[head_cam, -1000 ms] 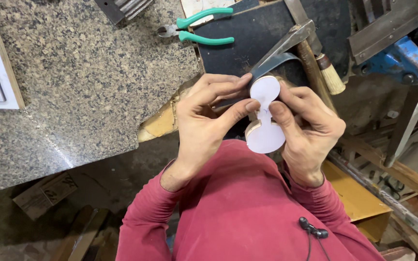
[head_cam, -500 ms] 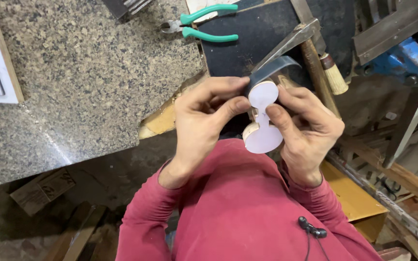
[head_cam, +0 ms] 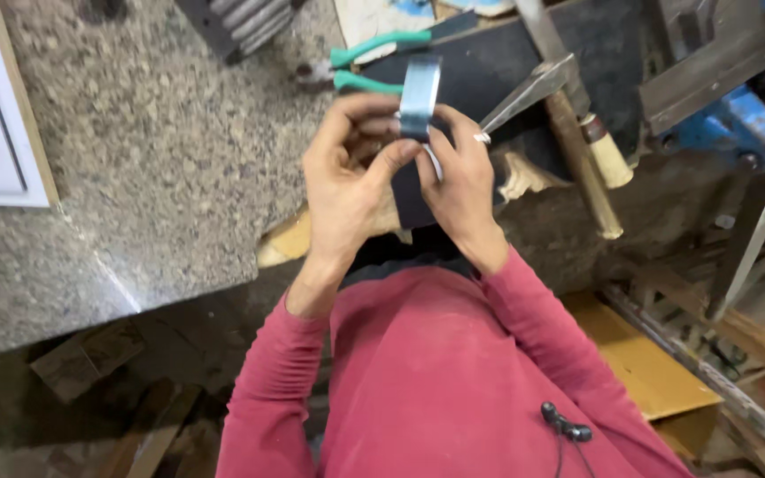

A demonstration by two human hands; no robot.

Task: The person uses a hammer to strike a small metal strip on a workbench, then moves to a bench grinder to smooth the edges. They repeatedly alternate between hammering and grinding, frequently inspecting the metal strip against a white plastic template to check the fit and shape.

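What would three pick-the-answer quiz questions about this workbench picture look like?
1. Where do the pliers lie?
A. on the bench beyond the hands
B. on the floor
C. in a hand

2. What colour are the pliers' handles?
A. red
B. green
C. yellow

3. How is the shiny metal strip held?
A. lying loose on the bench
B. by one hand only
C. between both hands

Answers:
1 A, the pliers rest on the bench past the fingers.
2 B, their grips are green.
3 C, the left hand and right hand both pinch the metal strip.
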